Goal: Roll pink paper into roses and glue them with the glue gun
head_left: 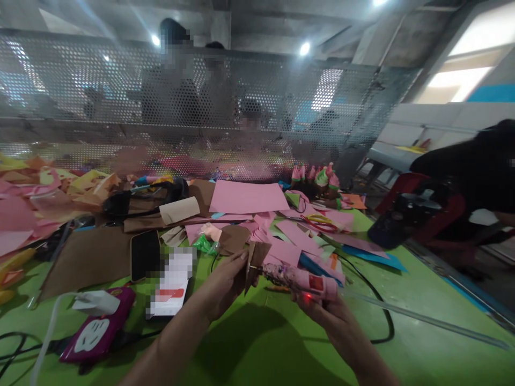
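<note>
My right hand is closed around a pink hot glue gun, whose small red light glows near my fingers. The gun's nozzle points left and meets or nearly meets a folded piece of brown card; I cannot tell if they touch. That card is pinched in my left hand, held upright just above the table. A long translucent glue stick reaches out to the right behind the gun. Pink paper pieces lie just beyond both hands.
On the green table lie a phone with a lit screen, a dark phone, a purple power strip and yellow-handled scissors. A black cable curves at right. Behind stands a perforated metal screen; a person sits at right.
</note>
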Tool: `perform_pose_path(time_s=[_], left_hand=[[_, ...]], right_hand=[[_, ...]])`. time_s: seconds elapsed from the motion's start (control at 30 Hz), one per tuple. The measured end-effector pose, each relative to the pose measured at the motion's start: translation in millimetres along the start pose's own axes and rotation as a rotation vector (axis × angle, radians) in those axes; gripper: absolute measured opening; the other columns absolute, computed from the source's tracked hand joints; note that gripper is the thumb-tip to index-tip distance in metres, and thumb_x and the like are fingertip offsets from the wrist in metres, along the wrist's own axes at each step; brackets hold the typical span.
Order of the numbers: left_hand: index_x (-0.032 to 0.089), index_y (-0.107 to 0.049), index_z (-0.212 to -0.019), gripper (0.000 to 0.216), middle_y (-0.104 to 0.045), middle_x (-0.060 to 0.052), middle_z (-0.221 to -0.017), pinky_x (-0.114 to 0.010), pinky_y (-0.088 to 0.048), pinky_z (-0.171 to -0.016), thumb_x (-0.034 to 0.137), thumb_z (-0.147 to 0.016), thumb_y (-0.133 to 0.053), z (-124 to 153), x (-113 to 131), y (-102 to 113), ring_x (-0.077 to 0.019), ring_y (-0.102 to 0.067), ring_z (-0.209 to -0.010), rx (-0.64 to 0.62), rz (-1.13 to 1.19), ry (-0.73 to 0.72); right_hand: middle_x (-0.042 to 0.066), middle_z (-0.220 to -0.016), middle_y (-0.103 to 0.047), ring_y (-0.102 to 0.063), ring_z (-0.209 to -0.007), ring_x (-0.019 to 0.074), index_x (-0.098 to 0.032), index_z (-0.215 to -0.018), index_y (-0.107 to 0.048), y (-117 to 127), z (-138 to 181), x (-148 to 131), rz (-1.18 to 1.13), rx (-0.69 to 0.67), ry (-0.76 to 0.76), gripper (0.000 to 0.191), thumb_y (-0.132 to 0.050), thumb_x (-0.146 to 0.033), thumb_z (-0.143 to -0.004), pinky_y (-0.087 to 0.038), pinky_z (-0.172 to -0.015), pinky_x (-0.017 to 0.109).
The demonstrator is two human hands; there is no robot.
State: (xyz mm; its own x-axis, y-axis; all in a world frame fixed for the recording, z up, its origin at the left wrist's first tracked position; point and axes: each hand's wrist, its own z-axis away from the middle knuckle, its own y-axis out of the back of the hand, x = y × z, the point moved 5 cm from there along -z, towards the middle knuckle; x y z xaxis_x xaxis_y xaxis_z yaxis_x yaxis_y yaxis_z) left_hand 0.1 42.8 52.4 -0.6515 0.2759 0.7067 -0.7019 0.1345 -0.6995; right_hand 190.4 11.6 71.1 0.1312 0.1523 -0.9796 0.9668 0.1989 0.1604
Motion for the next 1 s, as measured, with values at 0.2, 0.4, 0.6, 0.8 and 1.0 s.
perform_pose_path(time_s=[0.2,0.4,0.6,0.8,1.0], left_hand=[[0.012,-0.071,-0.081,0.029,-0.062,-0.001,-0.068,-0.022,-0.043,-0.058,0.039,-0.074,-0.08,-1,1,-1,-0.01,-0.053,-0.059,-0.008,-0.02,0.01],[0.013,-0.072,-0.085,0.035,-0.065,-0.003,-0.071,-0.023,-0.043,-0.06,0.043,-0.072,-0.081,0,-2,2,-0.0113,-0.055,-0.063,0.006,-0.028,0.025],[0.013,-0.072,-0.083,0.031,-0.059,0.001,-0.066,-0.022,-0.04,-0.057,0.039,-0.071,-0.082,1,1,-3,-0.0089,-0.05,-0.058,0.003,-0.03,0.016],[0.013,-0.072,-0.088,0.032,-0.061,0.0,-0.071,-0.023,-0.041,-0.057,0.042,-0.075,-0.079,0,-1,1,-0.0091,-0.051,-0.059,0.0,-0.048,0.015],[0.014,-0.073,-0.089,0.034,-0.061,-0.001,-0.072,-0.021,-0.042,-0.056,0.044,-0.076,-0.079,-1,-2,2,-0.0092,-0.052,-0.06,0.0,-0.055,0.015]], right_hand=[[0.009,-0.087,-0.074,-0.067,-0.085,0.0268,-0.021,-0.092,-0.076,2,-1,-2,0.001,0.038,0.0,0.039,-0.072,-0.057,-0.077,-0.056,-0.083,0.038],[0.005,-0.075,-0.069,-0.065,-0.081,0.0254,-0.021,-0.086,-0.075,3,-1,-8,0.068,0.025,0.024,0.036,-0.069,-0.057,-0.08,-0.055,-0.082,0.036],[0.006,-0.083,-0.07,-0.064,-0.082,0.0235,-0.022,-0.093,-0.074,2,0,1,0.048,0.0,-0.015,0.035,-0.07,-0.054,-0.081,-0.054,-0.078,0.032],[0.007,-0.085,-0.071,-0.065,-0.086,0.0246,-0.021,-0.096,-0.074,2,3,7,0.042,-0.026,-0.038,0.039,-0.069,-0.056,-0.08,-0.054,-0.08,0.033],[0.009,-0.091,-0.073,-0.065,-0.085,0.0256,-0.02,-0.099,-0.075,-1,4,7,0.037,-0.037,-0.075,0.045,-0.069,-0.059,-0.078,-0.055,-0.076,0.033]])
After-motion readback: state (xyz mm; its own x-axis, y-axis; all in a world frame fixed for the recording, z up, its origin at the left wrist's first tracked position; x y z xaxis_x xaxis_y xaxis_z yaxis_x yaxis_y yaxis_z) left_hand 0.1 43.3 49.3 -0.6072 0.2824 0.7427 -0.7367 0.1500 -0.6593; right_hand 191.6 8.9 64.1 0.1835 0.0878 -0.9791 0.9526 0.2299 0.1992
